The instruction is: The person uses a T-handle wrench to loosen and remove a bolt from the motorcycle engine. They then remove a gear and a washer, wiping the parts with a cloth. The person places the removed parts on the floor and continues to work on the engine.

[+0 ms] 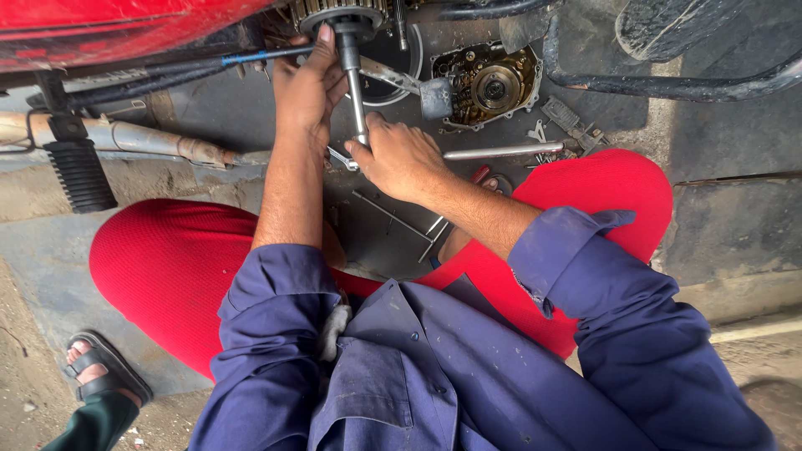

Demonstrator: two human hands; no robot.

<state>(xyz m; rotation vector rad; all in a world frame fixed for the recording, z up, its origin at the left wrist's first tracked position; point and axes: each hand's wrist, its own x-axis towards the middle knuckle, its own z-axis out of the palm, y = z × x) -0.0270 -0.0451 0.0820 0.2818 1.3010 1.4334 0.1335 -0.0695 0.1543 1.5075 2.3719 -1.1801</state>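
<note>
A single view serves here, taken from a camera worn on the person's head. It looks steeply down and forward over the person's own chest, so the blue shirt point(434, 376) fills the lower part of the frame and both red-clad knees point(167, 267) spread to either side. The lens sits close: the forearms run up the middle, and the left hand point(307, 83) and right hand point(399, 159) lie in the upper centre, near the underside of the motorcycle engine point(489, 79) along the top edge. The concrete floor point(735, 225) shows at the right. Another person's sandalled foot point(100, 367) enters at the lower left corner.
</note>
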